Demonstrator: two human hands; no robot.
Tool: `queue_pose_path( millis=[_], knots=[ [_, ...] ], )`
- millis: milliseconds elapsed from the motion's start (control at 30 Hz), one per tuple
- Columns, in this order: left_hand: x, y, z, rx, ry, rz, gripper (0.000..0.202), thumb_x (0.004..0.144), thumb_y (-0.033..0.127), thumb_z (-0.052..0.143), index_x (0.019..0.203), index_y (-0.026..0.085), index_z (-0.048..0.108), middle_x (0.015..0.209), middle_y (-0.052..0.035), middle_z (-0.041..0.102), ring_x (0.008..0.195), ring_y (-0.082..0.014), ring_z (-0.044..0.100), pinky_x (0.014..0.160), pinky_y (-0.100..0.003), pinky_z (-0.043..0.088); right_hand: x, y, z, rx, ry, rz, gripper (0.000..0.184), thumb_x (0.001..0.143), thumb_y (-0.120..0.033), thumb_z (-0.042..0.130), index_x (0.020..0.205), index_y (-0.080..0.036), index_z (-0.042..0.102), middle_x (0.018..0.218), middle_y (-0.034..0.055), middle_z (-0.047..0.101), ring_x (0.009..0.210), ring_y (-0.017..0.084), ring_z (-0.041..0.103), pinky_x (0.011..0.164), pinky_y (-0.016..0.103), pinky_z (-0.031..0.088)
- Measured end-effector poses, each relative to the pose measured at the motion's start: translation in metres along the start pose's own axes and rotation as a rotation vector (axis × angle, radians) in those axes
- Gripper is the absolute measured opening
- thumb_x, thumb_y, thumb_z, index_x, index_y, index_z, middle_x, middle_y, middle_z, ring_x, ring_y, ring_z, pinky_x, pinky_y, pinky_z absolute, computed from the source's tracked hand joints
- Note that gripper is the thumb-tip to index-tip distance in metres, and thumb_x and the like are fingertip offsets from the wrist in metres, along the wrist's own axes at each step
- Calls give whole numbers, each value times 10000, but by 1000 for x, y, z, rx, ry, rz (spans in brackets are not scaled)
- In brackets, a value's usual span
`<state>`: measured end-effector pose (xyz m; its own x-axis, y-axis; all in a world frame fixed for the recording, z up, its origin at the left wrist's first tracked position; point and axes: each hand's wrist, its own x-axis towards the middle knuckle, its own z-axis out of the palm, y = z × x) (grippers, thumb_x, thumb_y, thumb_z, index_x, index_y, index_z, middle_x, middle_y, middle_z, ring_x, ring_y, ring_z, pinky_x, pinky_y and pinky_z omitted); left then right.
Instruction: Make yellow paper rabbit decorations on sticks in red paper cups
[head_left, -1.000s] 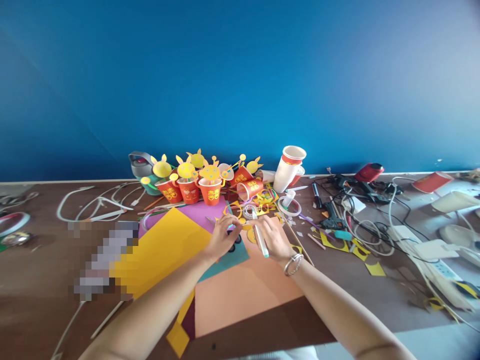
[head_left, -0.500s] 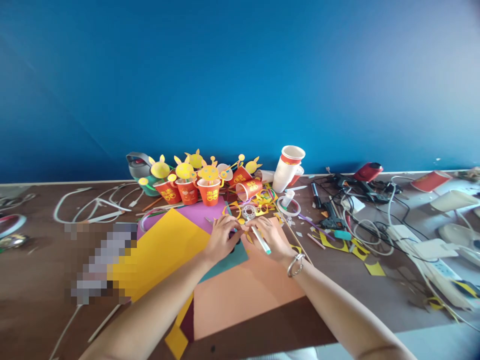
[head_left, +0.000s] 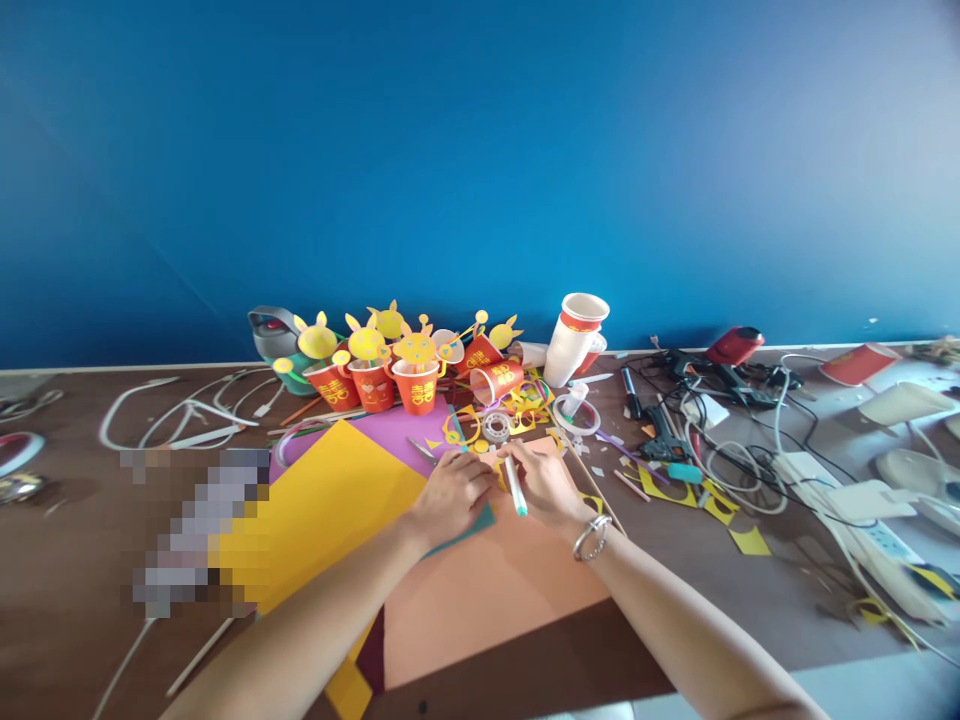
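Observation:
In my right hand [head_left: 546, 482] is a white marker pen [head_left: 515, 485] with a green end, its other end hidden at my fingertips. Close beside it my left hand [head_left: 455, 492] rests palm down, fingers curled together; whatever they hold or press is hidden. Both hands are over a peach paper sheet [head_left: 487, 610], and a bit of yellow shows between them. Under my left hand a strip of teal paper [head_left: 466, 528] peeks out. A large yellow sheet [head_left: 322, 510] lies to the left, on top of purple paper [head_left: 405, 437].
Red paper cups [head_left: 415, 388] with yellow rabbit-eared paper heads stand along the back. A stack of white cups [head_left: 574, 340] rises behind my right hand. Yellow scraps [head_left: 667, 483], a glue gun [head_left: 663, 440], cables and a power strip [head_left: 847, 530] cover the right side.
My left hand has rolled over, its back now facing up and its fingers curled. The marker in my right hand has turned more upright. Less teal paper shows.

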<state>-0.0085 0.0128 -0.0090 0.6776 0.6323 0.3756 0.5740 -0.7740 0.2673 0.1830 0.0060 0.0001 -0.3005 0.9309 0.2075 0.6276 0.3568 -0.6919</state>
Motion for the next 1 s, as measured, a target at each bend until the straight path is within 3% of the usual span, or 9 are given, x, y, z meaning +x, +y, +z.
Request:
queue_pose_path(
  millis=[133,333,500,600,733,1000],
  knots=[
    [-1,0,0,37,-79,-2,232,886,181,529,1082,181,651,1074,-58,702,1041,-227,590,879,-388,412,0,-1,-5,-42,49,8,96,827,-247,557,916,-217,580,655,-3,625,560,142,566,545,228,348],
    [0,0,2,29,-82,12,260,872,130,494,1073,179,651,1141,-63,687,1127,-231,571,919,-385,420,11,-9,-24,365,155,145,300,936,-426,398,819,-212,572,708,18,627,694,164,563,669,285,420],
    [0,-1,0,5,-112,13,306,854,97,489,1094,192,653,1187,-68,669,1172,-223,551,957,-381,418,22,-1,-25,567,-10,322,347,814,-489,556,635,-193,520,546,-7,550,556,139,516,537,269,378],
    [1,-1,-3,7,-124,-10,300,864,120,497,1097,215,661,1201,-63,659,1168,-230,547,947,-392,424,22,8,-17,550,-57,324,309,723,-429,661,625,-191,489,546,-27,535,506,109,477,475,233,326],
    [2,-1,-4,16,-121,-43,282,855,121,521,1059,237,677,1165,-54,660,1104,-228,559,935,-390,425,17,18,-9,511,27,267,318,769,-404,596,590,-201,429,497,-58,428,461,82,366,442,223,275],
    [5,1,-9,-12,-148,-62,273,859,117,515,1037,240,681,1114,-55,652,1070,-214,549,906,-373,424,13,29,0,360,136,177,299,750,-328,595,587,-209,375,534,-52,398,507,88,341,455,226,271]
  ],
)
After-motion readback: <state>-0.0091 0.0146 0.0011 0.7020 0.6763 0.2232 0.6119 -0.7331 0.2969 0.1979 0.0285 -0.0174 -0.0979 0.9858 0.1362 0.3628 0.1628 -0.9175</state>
